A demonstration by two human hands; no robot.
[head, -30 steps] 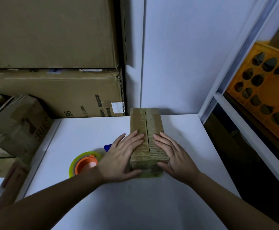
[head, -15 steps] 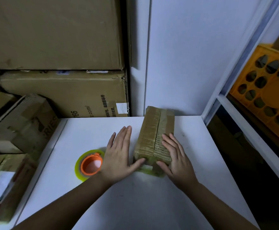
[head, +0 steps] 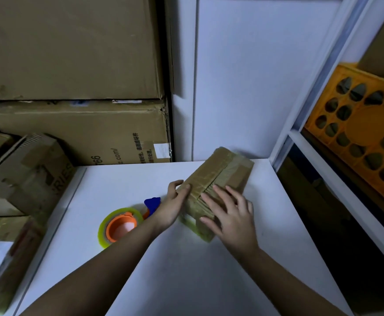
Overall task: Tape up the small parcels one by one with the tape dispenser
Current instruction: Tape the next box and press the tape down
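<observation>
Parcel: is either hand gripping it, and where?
The left hand grips the parcel at its near left edge, fingers curled onto the top. The right hand rests flat on top.

White table (head: 186, 281) bears parcel (head: 223, 176) and tape dispenser (head: 120, 226).

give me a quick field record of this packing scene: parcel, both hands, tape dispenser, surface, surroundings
parcel: small cardboard parcel, taped along its top seam, lying askew on the table, far end angled right
left hand: left hand grips the parcel's left side, thumb on top
right hand: right hand lies on the parcel's near top, fingers spread
tape dispenser: tape dispenser, orange hub, blue handle, on the table left of the parcel, untouched
surface: white table
surroundings: stacked cardboard boxes behind left; orange crate on shelf, right
</observation>
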